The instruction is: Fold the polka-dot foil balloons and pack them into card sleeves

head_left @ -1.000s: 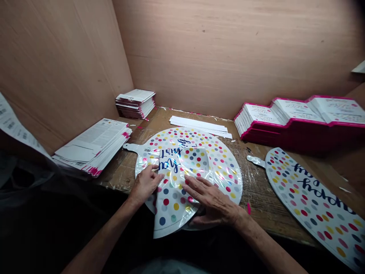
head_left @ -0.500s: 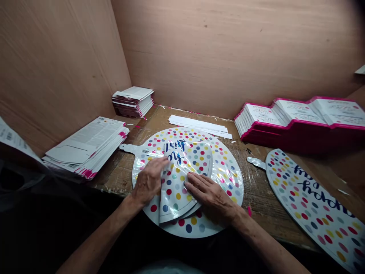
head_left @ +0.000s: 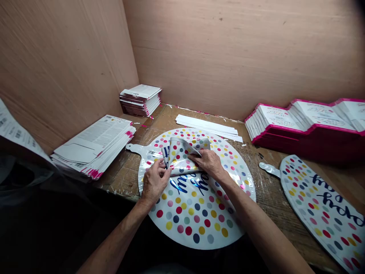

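A flat foil balloon, white with coloured dots and dark blue lettering, lies spread out in front of me. On top of it sits a smaller folded dotted foil balloon, its upper flap bent over and puffed up. My left hand is closed at the folded balloon's left edge, thumb against fingers. With bent fingers my right hand grips the flap on its right side. At the far right another dotted balloon lies with its silvery tail toward me, partly out of frame.
Printed white cards are piled on the left, with a smaller card stack behind. White paper strips lie beyond the balloon. Pink-edged card packs stand at the right back. Wooden panels enclose the bench.
The folded balloon was a half-flat wedge reaching lower; now it is folded up into a smaller bundle. My right hand has moved up and curled onto it. The view has shifted slightly.
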The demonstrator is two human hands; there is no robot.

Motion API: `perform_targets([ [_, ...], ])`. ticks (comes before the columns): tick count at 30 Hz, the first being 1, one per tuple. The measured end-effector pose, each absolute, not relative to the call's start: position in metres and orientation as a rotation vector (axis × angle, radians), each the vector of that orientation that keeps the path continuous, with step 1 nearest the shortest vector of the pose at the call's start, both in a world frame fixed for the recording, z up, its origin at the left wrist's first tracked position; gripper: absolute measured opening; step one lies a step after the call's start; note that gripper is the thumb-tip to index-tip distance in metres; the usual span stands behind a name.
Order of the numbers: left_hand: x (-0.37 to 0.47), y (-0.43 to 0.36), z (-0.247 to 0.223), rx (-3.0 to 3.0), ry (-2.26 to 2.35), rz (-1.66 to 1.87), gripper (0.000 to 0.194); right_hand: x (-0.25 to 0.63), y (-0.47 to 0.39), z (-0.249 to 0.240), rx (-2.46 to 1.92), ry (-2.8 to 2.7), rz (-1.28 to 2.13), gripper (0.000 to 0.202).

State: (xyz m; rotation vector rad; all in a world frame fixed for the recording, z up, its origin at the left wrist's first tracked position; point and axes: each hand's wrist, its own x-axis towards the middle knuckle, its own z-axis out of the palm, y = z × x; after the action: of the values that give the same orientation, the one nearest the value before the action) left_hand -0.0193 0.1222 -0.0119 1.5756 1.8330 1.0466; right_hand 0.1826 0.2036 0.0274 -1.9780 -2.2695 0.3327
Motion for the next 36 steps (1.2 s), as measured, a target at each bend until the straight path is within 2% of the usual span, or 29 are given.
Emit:
perform_targets([
  [2, -0.019, 0.123, -0.011, 1.463, 1.834, 1.071, 0.045, 0.184, 0.201, 0.025, -1.937, -2.278, 0.273, 0.040],
  [5, -0.023, 0.124, -0.014, 1.391, 1.798, 1.123, 0.044, 0.201, 0.188, 0.018, -1.781, -2.150, 0.369, 0.039],
  [9, -0.025, 0.122, -0.013, 1.439, 1.795, 1.060, 0.041, 0.218, 0.178, -0.001, -1.798, -1.974, 0.398, 0.049],
  [13, -0.015, 0.117, -0.001, 1.910, 1.999, 0.987, 0.053, 0.210, 0.187, -0.006, -1.893, -2.151, 0.320, 0.042],
  [16, -0.010, 0.119, -0.002, 2.369, 1.831, 0.777, 0.059, 0.205, 0.189, 0.004, -1.966, -2.251, 0.287, 0.040],
  [18, -0.010, 0.124, -0.011, 2.389, 1.798, 0.607, 0.056, 0.200, 0.182, 0.011, -1.946, -2.254, 0.126, 0.035],
  [22, -0.016, 0.137, -0.017, 2.224, 1.890, 0.469, 0.054, 0.163, 0.161, 0.012, -1.500, -2.436, -0.158, 0.038],
  [26, -0.024, 0.147, 0.019, 2.158, 1.850, 0.283, 0.047, 0.110, 0.157, 0.004, -1.230, -2.776, -0.127, 0.027],
  [29, -0.031, 0.153, 0.047, 2.304, 1.758, 0.299, 0.034, 0.115, 0.154, 0.004, -1.016, -2.903, -0.198, 0.024],
  [33, -0.044, 0.162, 0.045, 2.448, 1.331, 0.241, 0.060, 0.177, 0.135, 0.006, -0.672, -2.918, -0.016, 0.027],
  [36, -0.056, 0.169, 0.028, 2.239, 1.274, 0.210, 0.053, 0.213, 0.132, 0.002, -0.768, -2.620, 0.355, 0.032],
])
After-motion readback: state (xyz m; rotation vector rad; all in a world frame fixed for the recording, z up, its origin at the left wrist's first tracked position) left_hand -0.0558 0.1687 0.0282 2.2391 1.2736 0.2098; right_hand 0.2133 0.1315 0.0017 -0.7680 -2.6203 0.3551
